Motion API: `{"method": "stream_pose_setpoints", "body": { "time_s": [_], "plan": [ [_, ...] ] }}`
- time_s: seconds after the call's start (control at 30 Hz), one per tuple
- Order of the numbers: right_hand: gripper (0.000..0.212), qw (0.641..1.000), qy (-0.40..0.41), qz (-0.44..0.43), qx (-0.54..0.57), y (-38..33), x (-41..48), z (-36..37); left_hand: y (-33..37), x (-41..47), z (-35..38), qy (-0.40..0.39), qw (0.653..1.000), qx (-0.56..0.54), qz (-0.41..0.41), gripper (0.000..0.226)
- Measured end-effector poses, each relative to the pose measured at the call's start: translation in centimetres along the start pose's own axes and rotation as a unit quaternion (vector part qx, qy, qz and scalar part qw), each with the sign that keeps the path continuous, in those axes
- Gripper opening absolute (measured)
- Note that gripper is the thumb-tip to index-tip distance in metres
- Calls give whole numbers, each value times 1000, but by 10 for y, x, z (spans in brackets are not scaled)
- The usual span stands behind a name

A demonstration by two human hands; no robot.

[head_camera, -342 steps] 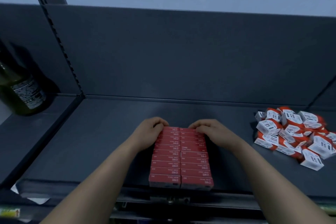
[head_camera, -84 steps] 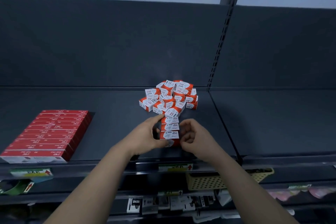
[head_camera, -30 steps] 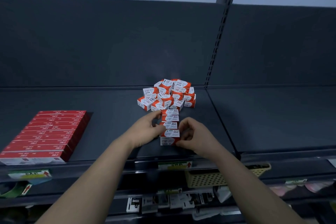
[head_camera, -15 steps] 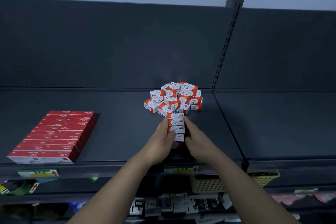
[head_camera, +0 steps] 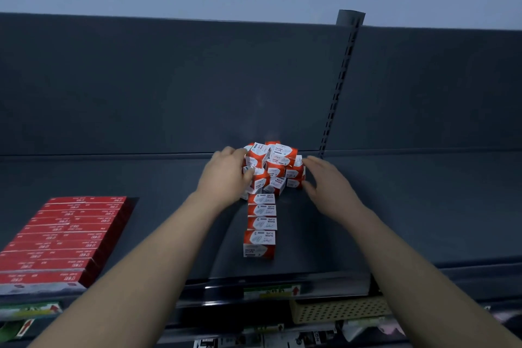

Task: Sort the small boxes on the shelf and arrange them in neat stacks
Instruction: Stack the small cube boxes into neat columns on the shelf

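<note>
A jumbled pile of small red-and-white paper-clip boxes (head_camera: 272,167) lies at the back of the dark shelf (head_camera: 169,220). A straight row of the same boxes (head_camera: 261,223) runs from the pile toward the shelf's front edge. My left hand (head_camera: 227,175) is against the pile's left side, fingers bent over the boxes there. My right hand (head_camera: 324,181) is at the pile's right side with fingers spread and fairly straight, touching or nearly touching the outer boxes. I cannot tell whether either hand holds a box.
A neat block of flat red boxes (head_camera: 62,237) fills the shelf's front left. A slotted upright post (head_camera: 339,85) divides the back panel. Below the shelf edge are price labels (head_camera: 271,291) and a beige perforated basket (head_camera: 339,311).
Both hands left the sides of the straight row near the front and reached back to the jumbled pile, one on each side. The row stays in place.
</note>
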State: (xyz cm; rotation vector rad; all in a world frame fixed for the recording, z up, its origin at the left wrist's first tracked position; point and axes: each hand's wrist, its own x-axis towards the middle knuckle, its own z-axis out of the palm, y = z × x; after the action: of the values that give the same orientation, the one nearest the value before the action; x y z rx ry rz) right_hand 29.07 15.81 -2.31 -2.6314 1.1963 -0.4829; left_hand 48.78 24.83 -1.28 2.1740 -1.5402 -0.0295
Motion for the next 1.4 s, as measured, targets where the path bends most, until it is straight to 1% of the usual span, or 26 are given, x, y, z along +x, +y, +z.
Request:
{"method": "stream_pose_setpoints", "body": {
  "time_s": [0.1, 0.17, 0.2, 0.3, 0.37, 0.43, 0.47, 0.57, 0.6, 0.63, 0.7, 0.8, 0.83, 0.9, 0.97, 1.07, 1.17, 1.23, 1.27, 1.33, 1.4],
  "plan": [
    [26, 1000, 8, -15, 3, 3, 24, 1, 3, 26, 2, -33, 996, 79, 23, 53],
    [9, 1000, 11, -14, 3, 2, 39, 3, 3, 40, 5, -55, 994, 91, 23, 55],
    [7, 1000, 8, -10, 4, 2, 46, 4, 3, 47, 8, -64, 994, 87, 15, 55],
    [22, 1000, -6, -7, 2, 3, 62, 13, 6, 60, 16, -83, 995, 53, -7, 45],
    [25, 1000, -19, -3, 6, 5, 69, 18, 7, 62, 20, -84, 996, 2, -20, 36],
    [32, 998, -19, 17, 50, 6, 71, 18, 8, 62, 21, -77, 995, -45, -38, 29],
    [35, 996, -14, 29, 78, 7, 70, 16, 8, 60, 21, -71, 995, -62, -46, 29],
    [32, 987, -7, 42, 155, 11, 58, 5, 11, 52, 12, -54, 990, -116, -63, 70],
    [32, 981, -10, 44, 186, 14, 52, 2, 13, 48, 8, -49, 987, -138, -59, 76],
    [34, 974, -13, 42, 220, 19, 46, 0, 15, 43, 4, -48, 986, -155, -48, 77],
    [40, 961, -19, 28, 273, 29, 32, -3, 20, 33, -3, -40, 983, -178, -20, 67],
    [53, 942, -42, 30, 333, 43, 10, -3, 28, 15, -8, -30, 969, -245, -8, 41],
    [54, 936, -48, 31, 348, 46, 2, -5, 32, 9, -9, -28, 962, -272, -12, 37],
    [53, 925, -57, 32, 373, 52, -13, -7, 40, -2, -7, -24, 952, -303, -24, 35],
    [47, 914, -63, 40, 398, 58, -26, -8, 46, -11, -2, -19, 956, -290, -31, 40],
    [29, 898, -65, 62, 430, 67, -39, -5, 54, -20, 11, -30, 969, -244, -13, 44],
    [29, 897, -75, 75, 430, 76, -48, -3, 59, -22, 25, -15, 988, -151, 9, 40],
    [30, 894, -86, 79, 433, 79, -54, -3, 65, -22, 32, -11, 992, -121, 27, 28],
    [30, 892, -90, 81, 435, 81, -57, -4, 67, -21, 35, -24, 990, -136, 34, 22],
    [30, 896, -96, 79, 426, 84, -61, -4, 68, -17, 42, -65, 984, -160, 46, 23],
    [30, 908, -108, 68, 400, 85, -65, -5, 68, -16, 47, -108, 983, -139, 51, 22]
  ]
}}
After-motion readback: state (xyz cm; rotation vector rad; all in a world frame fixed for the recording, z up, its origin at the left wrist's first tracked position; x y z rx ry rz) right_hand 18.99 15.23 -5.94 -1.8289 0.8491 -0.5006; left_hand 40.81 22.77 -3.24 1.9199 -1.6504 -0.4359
